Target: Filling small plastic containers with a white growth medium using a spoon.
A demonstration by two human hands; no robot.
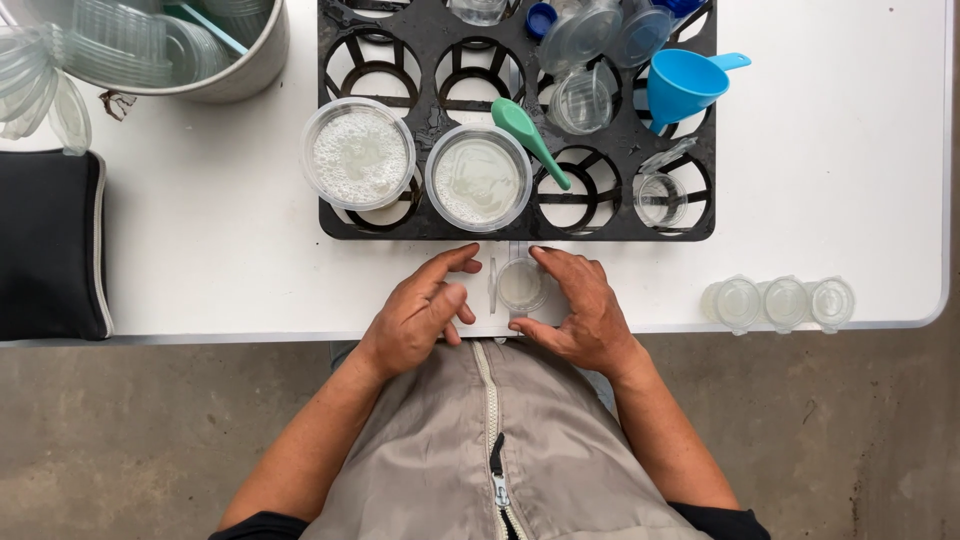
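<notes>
A small clear plastic cup [520, 285] with a hinged lid stands at the table's front edge, on a small white scale or pad. My right hand [580, 310] curls around its right side, thumb and fingers touching it. My left hand [420, 315] hovers just left of the cup with fingers spread, holding nothing. Behind them lies a black tray [430, 232] bearing two round tubs of white powder [358, 155] [478, 178] and a green spoon [530, 140].
A blue funnel [685, 85] and several clear cups sit in the tray's right part. Three closed small cups [780, 303] stand in a row at the right front. A metal bucket [240, 65] of lids is at the back left, a black pouch [50, 245] at the left.
</notes>
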